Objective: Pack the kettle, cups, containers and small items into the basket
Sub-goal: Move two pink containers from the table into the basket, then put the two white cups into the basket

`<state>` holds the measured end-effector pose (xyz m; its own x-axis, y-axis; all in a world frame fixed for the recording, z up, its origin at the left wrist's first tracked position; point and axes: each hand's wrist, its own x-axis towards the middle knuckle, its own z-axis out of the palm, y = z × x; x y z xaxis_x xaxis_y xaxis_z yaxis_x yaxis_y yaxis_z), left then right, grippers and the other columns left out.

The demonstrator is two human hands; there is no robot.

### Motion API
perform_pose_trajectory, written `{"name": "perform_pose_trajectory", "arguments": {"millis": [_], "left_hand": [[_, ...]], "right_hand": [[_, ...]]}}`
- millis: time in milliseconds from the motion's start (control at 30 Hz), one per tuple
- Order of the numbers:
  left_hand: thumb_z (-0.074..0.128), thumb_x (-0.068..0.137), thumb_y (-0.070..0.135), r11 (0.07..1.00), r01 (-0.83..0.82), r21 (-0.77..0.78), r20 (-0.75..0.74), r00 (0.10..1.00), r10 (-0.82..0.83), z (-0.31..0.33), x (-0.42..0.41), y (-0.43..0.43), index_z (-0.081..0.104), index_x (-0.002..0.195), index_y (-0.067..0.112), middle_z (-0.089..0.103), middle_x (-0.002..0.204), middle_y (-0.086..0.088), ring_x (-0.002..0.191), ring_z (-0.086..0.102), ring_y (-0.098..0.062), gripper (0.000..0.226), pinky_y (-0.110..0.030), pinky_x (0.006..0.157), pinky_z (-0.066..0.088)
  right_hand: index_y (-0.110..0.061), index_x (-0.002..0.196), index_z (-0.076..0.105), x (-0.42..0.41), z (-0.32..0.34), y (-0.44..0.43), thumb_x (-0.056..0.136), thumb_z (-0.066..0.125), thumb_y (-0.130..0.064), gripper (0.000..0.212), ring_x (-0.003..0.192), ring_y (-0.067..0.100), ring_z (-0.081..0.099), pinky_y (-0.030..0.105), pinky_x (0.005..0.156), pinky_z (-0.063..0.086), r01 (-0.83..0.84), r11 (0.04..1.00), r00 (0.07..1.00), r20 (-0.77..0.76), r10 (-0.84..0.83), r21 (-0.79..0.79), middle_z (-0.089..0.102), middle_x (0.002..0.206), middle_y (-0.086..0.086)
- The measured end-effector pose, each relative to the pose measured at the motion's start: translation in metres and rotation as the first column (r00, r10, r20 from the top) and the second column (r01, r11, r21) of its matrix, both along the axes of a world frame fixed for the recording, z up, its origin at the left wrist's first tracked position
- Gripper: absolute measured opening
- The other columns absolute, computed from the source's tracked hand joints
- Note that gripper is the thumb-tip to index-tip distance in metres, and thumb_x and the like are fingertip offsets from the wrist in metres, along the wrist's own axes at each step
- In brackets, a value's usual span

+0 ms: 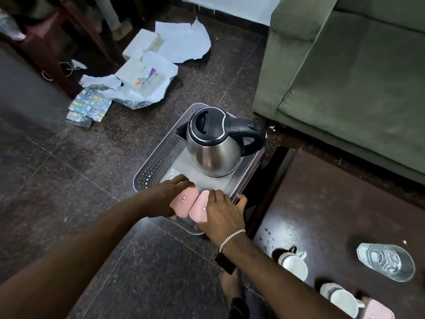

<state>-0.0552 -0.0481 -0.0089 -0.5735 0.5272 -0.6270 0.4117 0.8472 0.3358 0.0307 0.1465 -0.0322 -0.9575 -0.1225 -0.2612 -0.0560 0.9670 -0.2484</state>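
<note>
The left hand (169, 194) is laid on one pink container (184, 201), fingers curled over its far edge. The right hand (220, 210) is spread over a second pink container (199, 210) just beside it. Both are held at the near end of the basket (154, 164); the kettle (216, 141) is stood beyond them. Two cups (294, 265) are left on the table (333, 203).

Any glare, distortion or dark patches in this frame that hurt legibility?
Head view: wide-angle bending curves the sofa edge and floor lines; bright glare on the table near the cups and a sheen on the kettle; top-left corner is dark and murky; both hands and the pink containers read sharply.
</note>
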Motion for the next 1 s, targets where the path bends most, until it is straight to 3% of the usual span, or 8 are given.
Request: {"name": "perform_pose_trajectory", "arguments": {"millis": [267, 433, 633, 767, 1000], "left_hand": [[0.087, 0.07, 0.002, 0.997, -0.043, 0.057, 0.045, 0.998, 0.041, -0.003, -0.005, -0.004, 0.037, 0.153, 0.028, 0.039, 0.144, 0.005, 0.12, 0.057, -0.025, 0.1, -0.044, 0.091, 0.056], [0.087, 0.071, 0.007, 0.998, -0.02, 0.064, 0.021, 1.0, 0.018, -0.006, -0.004, -0.006, 0.037, 0.153, 0.031, 0.039, 0.147, 0.007, 0.121, 0.058, -0.024, 0.099, -0.044, 0.094, 0.054], [0.088, 0.074, 0.015, 0.999, 0.041, -0.014, -0.085, 0.995, -0.042, -0.003, 0.003, -0.002, 0.027, 0.16, 0.03, 0.029, 0.162, 0.006, 0.135, 0.05, -0.025, 0.107, -0.037, 0.106, 0.046], [0.089, 0.075, 0.017, 0.999, 0.042, -0.03, -0.146, 0.988, -0.046, 0.01, 0.011, 0.005, 0.022, 0.162, 0.03, 0.019, 0.168, 0.002, 0.142, 0.042, -0.027, 0.111, -0.043, 0.11, 0.046], [0.088, 0.078, 0.021, 0.992, -0.033, 0.119, -0.364, 0.929, 0.075, 0.041, 0.039, 0.047, 0.036, 0.156, 0.024, 0.033, 0.159, -0.005, 0.137, 0.046, -0.029, 0.093, -0.041, 0.107, 0.048]], "right_hand": [[-0.012, 0.123, 0.055, -0.006, 0.003, -0.007, 0.059, 0.082, -0.057, 0.083, 0.102, 0.025, 0.061, 0.053, 0.103, 0.018, -0.028, 0.999, 0.998, 0.056, 0.029, -0.017, 0.058, 0.117, 0.004], [-0.011, 0.123, 0.054, -0.006, 0.003, -0.01, 0.06, 0.082, -0.053, 0.081, 0.102, 0.025, 0.062, 0.054, 0.105, 0.018, -0.022, 0.999, 0.997, 0.074, 0.024, -0.028, 0.056, 0.117, 0.005], [-0.01, 0.137, 0.045, -0.004, 0.006, -0.007, 0.065, 0.078, -0.059, 0.093, 0.121, 0.024, 0.052, 0.053, 0.107, 0.013, -0.025, 0.996, 0.997, 0.077, 0.031, -0.088, 0.054, 0.129, 0.005], [-0.009, 0.145, 0.04, 0.0, 0.015, 0.003, 0.07, 0.075, -0.056, 0.095, 0.131, 0.021, 0.044, 0.054, 0.107, 0.014, -0.047, 0.991, 0.999, 0.012, 0.049, -0.126, 0.051, 0.139, 0.004], [-0.015, 0.144, 0.044, 0.043, 0.038, 0.068, 0.079, 0.07, -0.05, 0.078, 0.128, 0.016, 0.048, 0.043, 0.103, 0.028, -0.031, 0.973, 0.99, -0.14, -0.002, -0.228, 0.051, 0.142, 0.0]]}}
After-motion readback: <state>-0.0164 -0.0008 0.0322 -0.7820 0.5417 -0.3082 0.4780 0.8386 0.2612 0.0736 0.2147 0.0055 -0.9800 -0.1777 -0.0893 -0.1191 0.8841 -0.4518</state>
